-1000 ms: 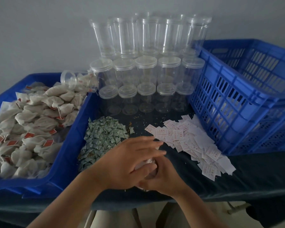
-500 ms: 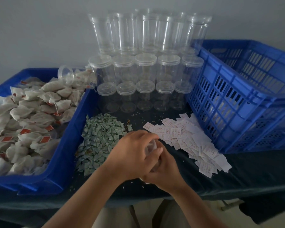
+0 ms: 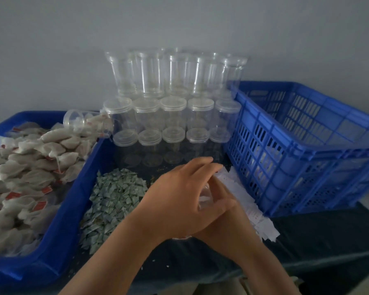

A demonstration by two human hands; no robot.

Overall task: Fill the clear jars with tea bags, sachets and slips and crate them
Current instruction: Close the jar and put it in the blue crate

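My two hands meet over the dark table in front of me. A small clear jar (image 3: 205,195) shows only as a sliver between them. My left hand (image 3: 179,199) lies over its top, fingers stretched toward the slips and thumb wrapped round the jar. From below and the right, my right hand (image 3: 228,220) grips the jar. White tea bags (image 3: 26,177) with red tags fill the blue tray (image 3: 73,211) on the left. Green sachets (image 3: 113,201) are heaped beside it, and white slips (image 3: 254,211) lie to the right, partly hidden by my hands.
Stacked empty clear jars (image 3: 173,116) with lids stand in tiers against the wall. One jar (image 3: 83,122) holding tea bags lies on its side at the tray's back. A large blue slatted crate (image 3: 307,158) sits on the right, close to the slips.
Both hands with the jar have moved right and farther away, toward the slips. My left hand's fingers have straightened out over the jar. The camera has tilted up.
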